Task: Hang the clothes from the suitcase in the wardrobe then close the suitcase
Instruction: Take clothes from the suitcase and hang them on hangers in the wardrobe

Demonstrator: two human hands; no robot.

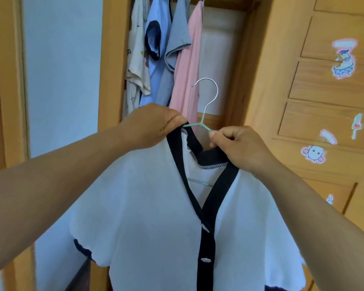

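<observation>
A white short-sleeved top with black trim and a buttoned front [156, 217] hangs on a mint-green hanger [202, 123] with a silver hook, held up before the open wardrobe. My left hand [153, 124] pinches the top's left shoulder and the hanger's left arm. On the other side, my right hand [237, 147] grips the collar and the hanger's right arm. The hook points up, free of any rail. The suitcase is not in view.
Inside the wardrobe opening hang a patterned cream shirt [136, 49], a light blue garment [156, 38], a grey one [177, 43] and a pink one [189, 66]. A wooden panelled door with stickers [324, 91] stands at the right. A pale door panel [61, 70] is at the left.
</observation>
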